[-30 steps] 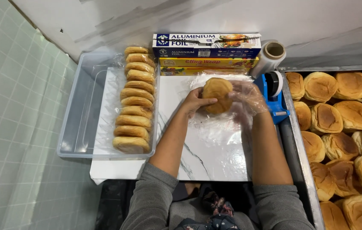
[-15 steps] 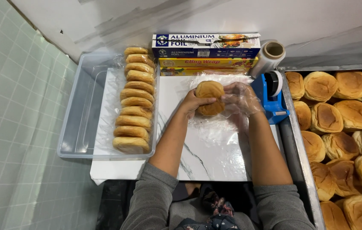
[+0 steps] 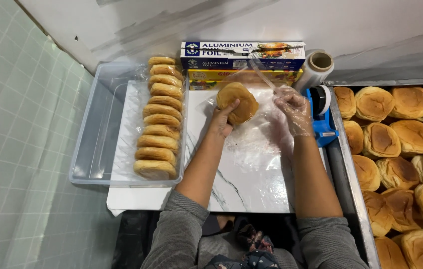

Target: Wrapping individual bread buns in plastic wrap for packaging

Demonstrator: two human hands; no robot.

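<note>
While left hand (image 3: 221, 119) clasps bun (image 3: 238, 102), right hand (image 3: 293, 107) grip pinches plastic wrap (image 3: 261, 74) upward.

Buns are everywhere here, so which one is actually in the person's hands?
The bun on the marble board, gripped by the left hand. The others sit wrapped in the clear tub or loose in the right-hand tray.
</note>
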